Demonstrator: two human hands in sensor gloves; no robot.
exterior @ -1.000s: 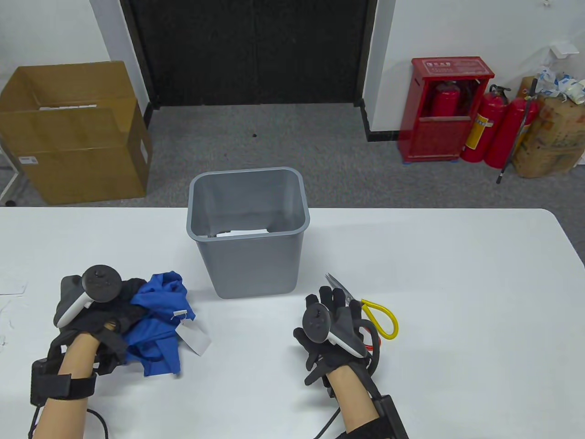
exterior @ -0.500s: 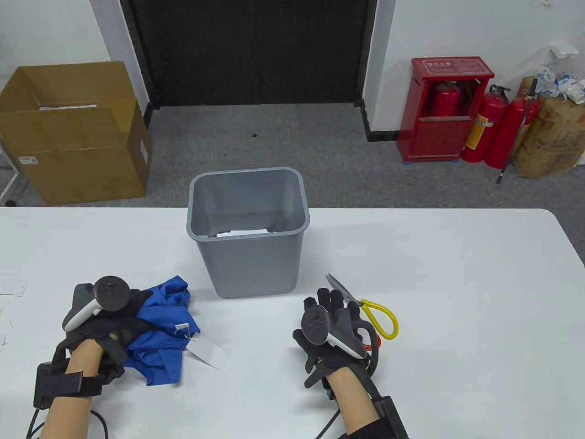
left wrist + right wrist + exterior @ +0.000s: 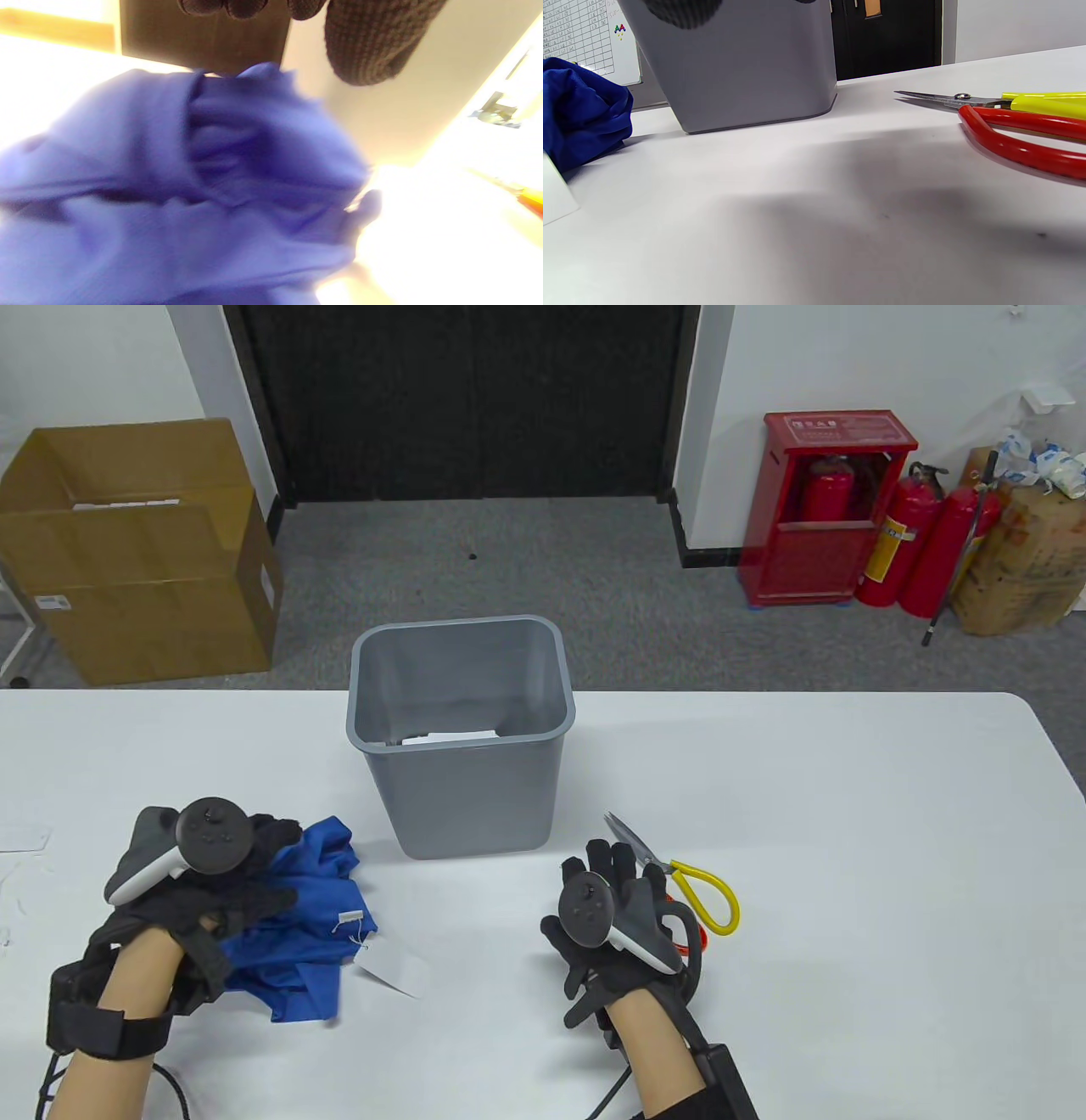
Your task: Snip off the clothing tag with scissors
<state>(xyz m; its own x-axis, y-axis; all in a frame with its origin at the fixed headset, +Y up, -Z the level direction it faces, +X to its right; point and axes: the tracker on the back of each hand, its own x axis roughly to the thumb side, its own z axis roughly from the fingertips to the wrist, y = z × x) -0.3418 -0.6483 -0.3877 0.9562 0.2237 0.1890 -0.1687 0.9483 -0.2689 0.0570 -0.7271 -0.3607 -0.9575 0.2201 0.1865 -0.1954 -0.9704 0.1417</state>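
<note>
A crumpled blue garment (image 3: pixel 305 920) lies on the white table at the left; it is blurred in the left wrist view (image 3: pixel 191 190). Its white paper tag (image 3: pixel 394 970) hangs on a thread and lies flat on the table to the garment's right. My left hand (image 3: pixel 271 865) rests on top of the garment with its fingers (image 3: pixel 365 42) stretched out. Scissors (image 3: pixel 679 875) with one yellow and one red handle lie on the table (image 3: pixel 1018 106), blades closed. My right hand (image 3: pixel 615 869) is open with fingers spread, just left of the scissors, not holding them.
A grey waste bin (image 3: pixel 475 797) stands on the table between the hands, with white paper inside; it fills the right wrist view's top (image 3: pixel 738 63). A cardboard box (image 3: pixel 136 560) and red fire extinguishers (image 3: pixel 916 543) stand on the floor beyond the table.
My left hand has slid the garment and its tag slightly to the right, and its fingers have spread out over the cloth. The right hand and scissors have hardly moved.
</note>
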